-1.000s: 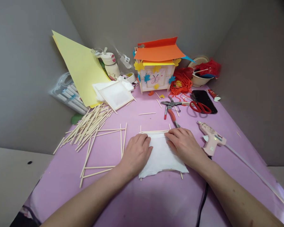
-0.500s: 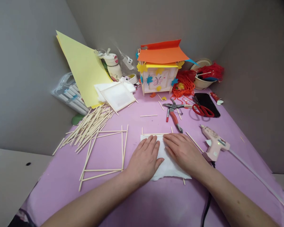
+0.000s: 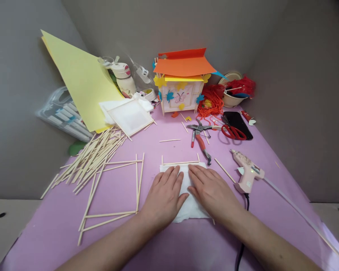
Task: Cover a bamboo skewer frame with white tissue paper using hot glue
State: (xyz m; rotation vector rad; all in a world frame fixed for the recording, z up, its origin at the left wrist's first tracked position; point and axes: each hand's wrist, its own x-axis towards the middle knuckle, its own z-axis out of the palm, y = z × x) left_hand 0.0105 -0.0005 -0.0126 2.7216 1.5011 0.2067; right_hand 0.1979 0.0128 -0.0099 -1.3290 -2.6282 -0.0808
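Both my hands lie flat, fingers stretched out, on a white tissue sheet (image 3: pixel 190 207) spread over a square frame of thin wooden sticks (image 3: pixel 180 163) on the purple table (image 3: pixel 169 146). My left hand (image 3: pixel 164 195) covers the sheet's left half. Beside it, my right hand (image 3: pixel 211 191) covers the right half, the fingertips of both reaching near the frame's far stick. Neither hand grips anything. Most of the frame is hidden under the tissue and hands.
An empty stick frame (image 3: pixel 113 192) and a pile of loose sticks (image 3: pixel 93 156) lie left. A pink glue gun (image 3: pixel 247 171) rests right, with pliers (image 3: pixel 199 137), red scissors (image 3: pixel 233 131) and a phone (image 3: pixel 238 122) behind. A paper house (image 3: pixel 180 84), yellow sheet (image 3: pixel 79 82) and bowl (image 3: pixel 233 92) stand at the back.
My left hand slid right and opened flat beside the right one; both moved along the tissue toward the frame's middle. The view shifted a little.
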